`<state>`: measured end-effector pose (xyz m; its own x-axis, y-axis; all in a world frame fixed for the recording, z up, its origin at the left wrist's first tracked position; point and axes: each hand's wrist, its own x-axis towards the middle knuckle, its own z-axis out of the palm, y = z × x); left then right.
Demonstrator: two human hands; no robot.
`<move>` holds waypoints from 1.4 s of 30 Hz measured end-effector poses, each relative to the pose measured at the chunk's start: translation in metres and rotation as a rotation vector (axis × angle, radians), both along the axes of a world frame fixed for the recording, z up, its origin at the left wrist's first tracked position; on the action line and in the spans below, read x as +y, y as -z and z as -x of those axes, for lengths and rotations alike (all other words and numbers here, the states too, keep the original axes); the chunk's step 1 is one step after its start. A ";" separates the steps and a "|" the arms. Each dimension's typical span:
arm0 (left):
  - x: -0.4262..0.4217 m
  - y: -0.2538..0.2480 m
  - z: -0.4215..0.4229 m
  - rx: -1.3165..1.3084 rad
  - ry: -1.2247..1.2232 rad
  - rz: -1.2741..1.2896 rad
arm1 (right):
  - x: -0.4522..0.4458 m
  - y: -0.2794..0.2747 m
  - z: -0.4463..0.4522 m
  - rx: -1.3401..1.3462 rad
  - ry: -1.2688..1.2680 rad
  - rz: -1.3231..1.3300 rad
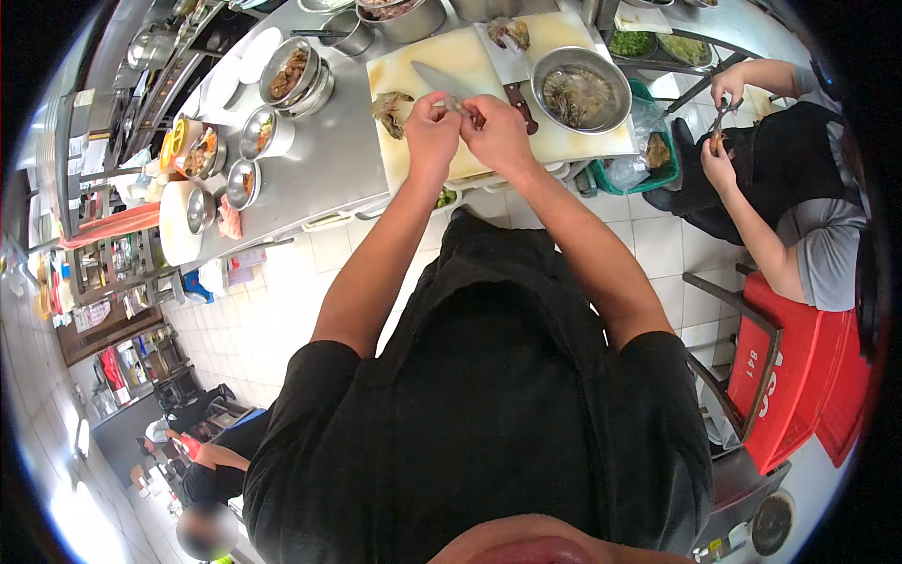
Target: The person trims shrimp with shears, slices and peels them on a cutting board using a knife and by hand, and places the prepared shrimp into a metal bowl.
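My left hand (433,136) and my right hand (494,133) meet above the white cutting board (470,167). Their fingers are pinched together on a small greyish shrimp (453,104), mostly covered by the fingertips. Under and behind the hands lies a knife (520,106), its brown handle to the right and its blade pointing to the upper left. Left of my left hand is a small heap of what looks like shrimp or shells (389,113). A metal bowl (624,101) with grey shrimp in liquid stands right of my right hand. More shrimp-like pieces (508,34) lie at the board's far side.
Metal bowls of food (288,73) and plates (260,54) line the steel counter (324,160) on the left. Pots (404,21) stand at the back. A green basket (660,177) is below the board's right end. A co-worker (780,160) with scissors sits at right, near red crates (799,376).
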<state>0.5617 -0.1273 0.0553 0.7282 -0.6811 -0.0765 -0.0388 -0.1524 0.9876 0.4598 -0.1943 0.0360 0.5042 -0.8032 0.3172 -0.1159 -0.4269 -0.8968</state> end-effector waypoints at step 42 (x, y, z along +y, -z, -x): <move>0.008 0.001 0.003 -0.512 0.013 -0.026 | -0.045 -0.009 -0.004 0.325 -0.161 0.063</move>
